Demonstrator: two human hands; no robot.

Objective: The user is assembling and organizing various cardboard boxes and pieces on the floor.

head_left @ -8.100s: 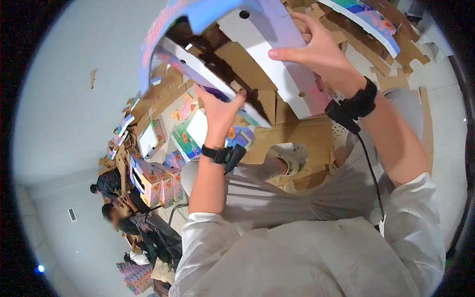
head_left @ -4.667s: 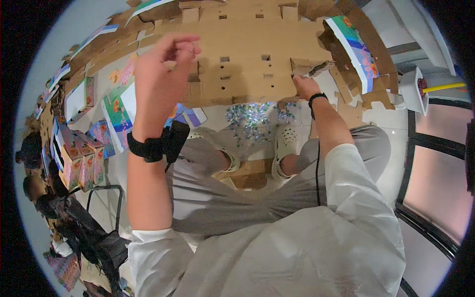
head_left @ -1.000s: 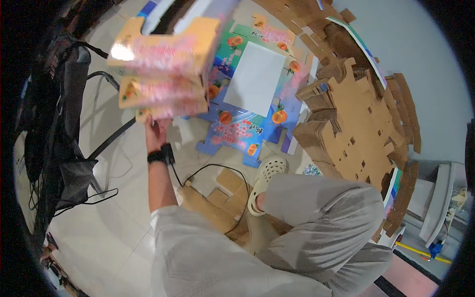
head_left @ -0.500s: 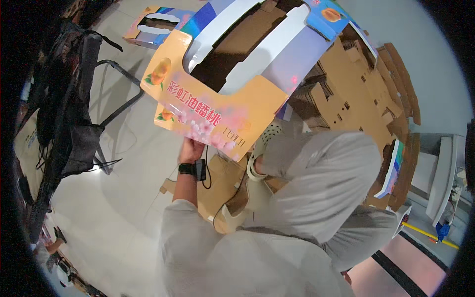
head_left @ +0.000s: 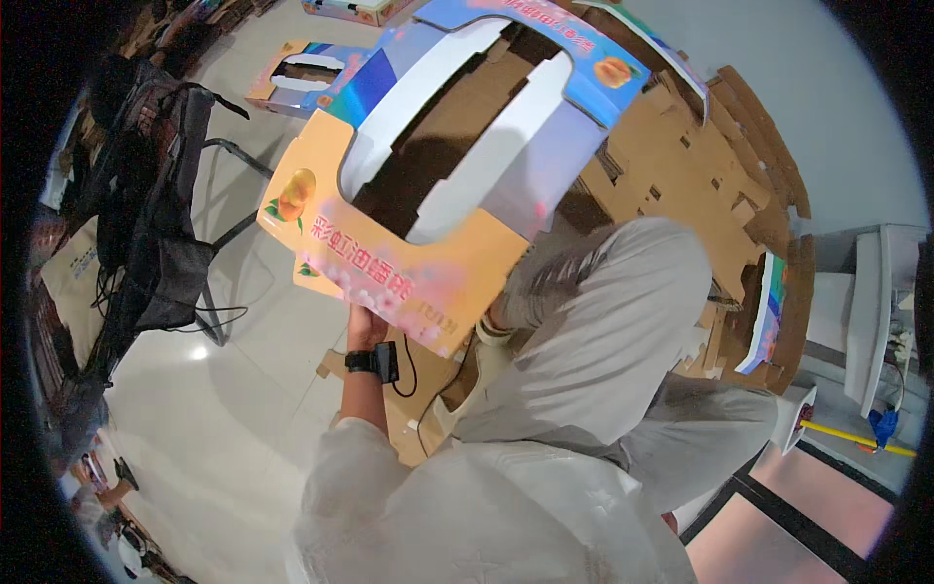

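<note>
Partly hidden, left fingers [head_left: 363, 317], beneath carton [head_left: 491, 156] (peach-printed)

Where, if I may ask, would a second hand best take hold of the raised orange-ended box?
Probably the white flap along the right side of the opening in the held box, from above: the opening faces the wearer, leaving that flap exposed, while the left hand is under the near orange end.

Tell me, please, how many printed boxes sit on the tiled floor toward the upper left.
2: an open-topped box just left of the raised box at the left hand, and a partly cropped box at the top edge. More may be hidden.
</note>
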